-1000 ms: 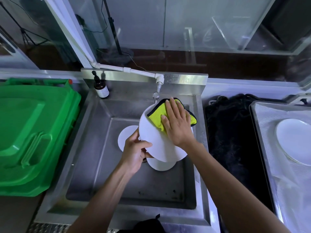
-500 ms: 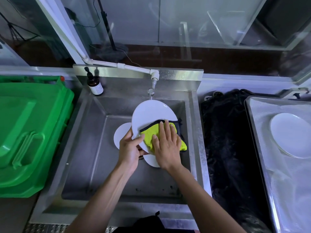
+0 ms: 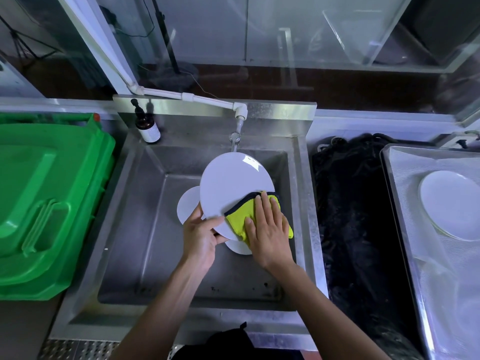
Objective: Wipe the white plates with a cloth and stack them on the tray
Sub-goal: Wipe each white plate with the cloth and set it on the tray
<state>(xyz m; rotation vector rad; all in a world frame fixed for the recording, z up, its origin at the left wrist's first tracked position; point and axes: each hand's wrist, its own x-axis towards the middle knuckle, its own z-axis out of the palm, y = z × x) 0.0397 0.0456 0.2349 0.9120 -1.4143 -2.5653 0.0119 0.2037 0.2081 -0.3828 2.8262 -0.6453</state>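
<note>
Cloth (image 3: pixel 255 216) lower now — steel sink (image 3: pixel 135 229).

My left hand (image 3: pixel 201 236) grips the plate (image 3: pixel 233 188) edge, thumb on top. My right hand (image 3: pixel 268 229) lies flat, fingers straight, pressing the cloth (image 3: pixel 239 216) onto it.

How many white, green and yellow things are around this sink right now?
White plates: 4, one held, two lying in the sink under it, at least one on the tray
Green bin: 1
Yellow cloth: 1
Total: 6
</note>
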